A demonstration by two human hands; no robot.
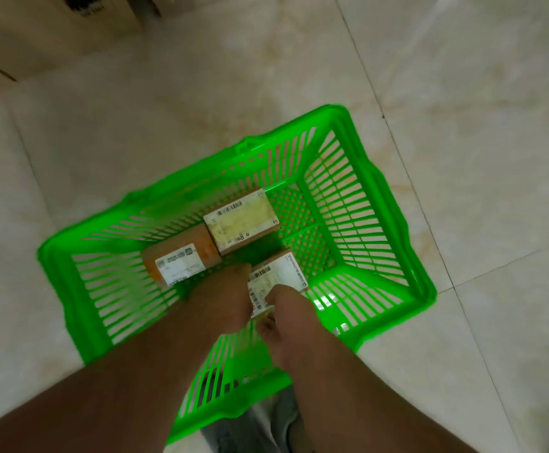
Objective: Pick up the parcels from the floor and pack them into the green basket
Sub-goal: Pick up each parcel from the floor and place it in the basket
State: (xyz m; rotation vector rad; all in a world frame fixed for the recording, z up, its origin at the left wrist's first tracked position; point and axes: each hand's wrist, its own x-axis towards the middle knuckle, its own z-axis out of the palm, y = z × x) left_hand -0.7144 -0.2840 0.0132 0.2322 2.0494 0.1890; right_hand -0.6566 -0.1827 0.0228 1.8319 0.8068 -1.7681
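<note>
Head view, looking straight down. I see both of my bare forearms reaching from the near edge into the bright green slotted plastic basket [364, 204], which stands on the glossy cream marble-pattern floor tiles [462, 93].

Third parcel, a small brown cardboard box with a white barcode label [283, 273]: it sits low inside the basket, against the near wall, right of centre. My left hand [224, 295] is on its left end, fingers curled down over the edge and hidden behind the knuckles. My right hand [286, 318] is on its near end, fingers bent onto the label. Both hands grip this box between them, close together. I cannot tell whether the box already rests on the basket bottom.

Two more parcels lie flat on the basket bottom, touching each other: a brown cardboard box with a yellowed label [240, 220] at centre far, and a brown taped box with a small white label [178, 259] to its left, just beside my left hand.

Basket: rectangular, walls of vertical slats, bottom a fine lattice, thick rolled rim, a small tab on the far rim.

Far left corner: a large tan cardboard carton [37, 31] on the floor, well apart from the basket.
</note>
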